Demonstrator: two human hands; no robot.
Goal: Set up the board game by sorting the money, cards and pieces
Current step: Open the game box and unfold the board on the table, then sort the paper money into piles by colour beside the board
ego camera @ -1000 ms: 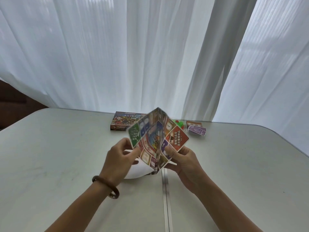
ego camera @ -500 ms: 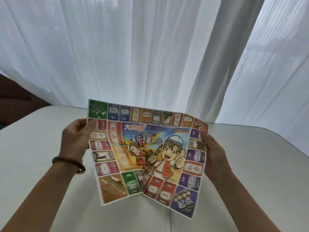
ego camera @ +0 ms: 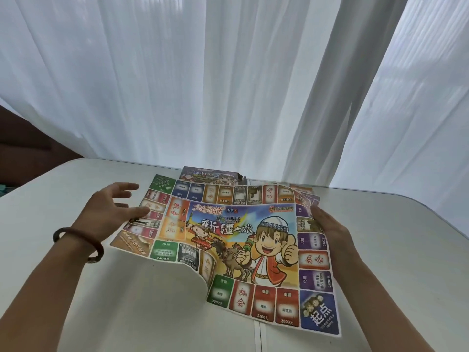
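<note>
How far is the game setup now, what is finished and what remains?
Done: the board is unfolded on the table. In hand: the left hand is open over its left edge and the right hand is at its right edge; a near fold stands raised and needs flattening. Left: cards lie partly under the far right corner, the box behind; no sorted money or pieces show.

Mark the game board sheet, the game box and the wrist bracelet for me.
game board sheet (ego camera: 228, 224), head view, central cartoon picture.
game box (ego camera: 210, 175), head view, printed top face.
bracelet (ego camera: 100, 250), head view, band at the left wrist.
</note>
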